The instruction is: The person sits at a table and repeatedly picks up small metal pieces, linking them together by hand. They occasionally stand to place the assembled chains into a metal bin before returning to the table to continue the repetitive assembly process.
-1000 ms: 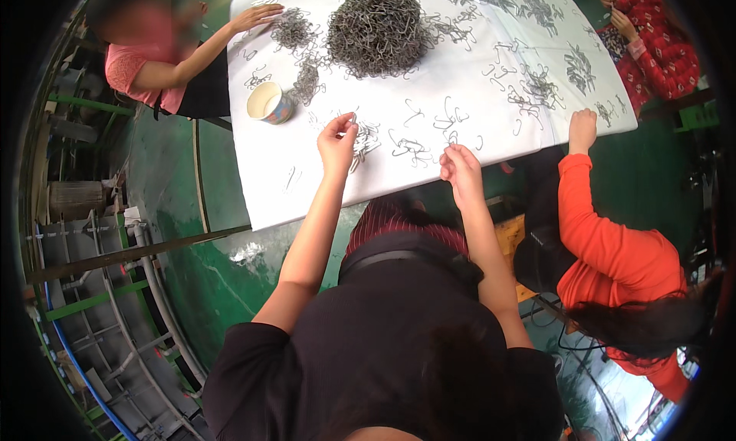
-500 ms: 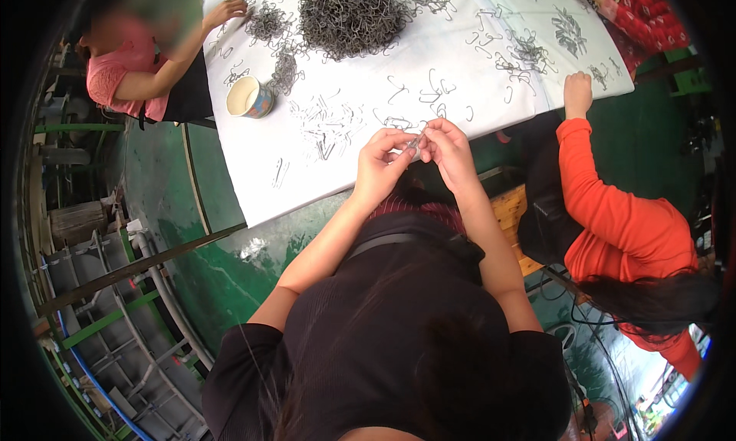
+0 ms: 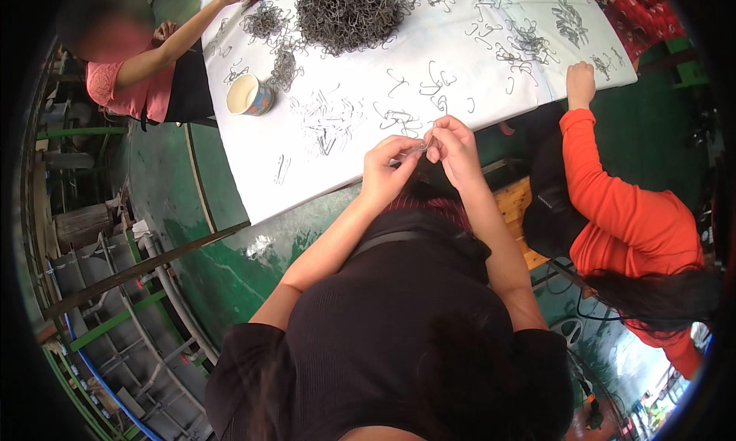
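Note:
My left hand point(image 3: 387, 171) is pinched on a small shiny metal piece point(image 3: 421, 146) just past the table's near edge. Close against it, the fingers of my right hand point(image 3: 455, 151) grip a thin wire hook, mostly hidden by the fingertips. The two sets of fingertips nearly meet at the metal. On the white table just beyond lie loose dark wire hooks point(image 3: 400, 120), several with curled ends. To their left is a scattered heap of small thin metal pieces point(image 3: 330, 119).
A large pile of wire hooks point(image 3: 349, 16) stands at the table's far side. A paper cup point(image 3: 261, 96) sits at the left edge. One person in pink point(image 3: 146, 77) works at the left, another in an orange-red sleeve point(image 3: 606, 180) at the right, and a patterned red sleeve point(image 3: 640, 8) shows far right.
My hands have come slightly toward me and right, and the fingertips have shifted on the metal. The person at the left has reached farther over the table.

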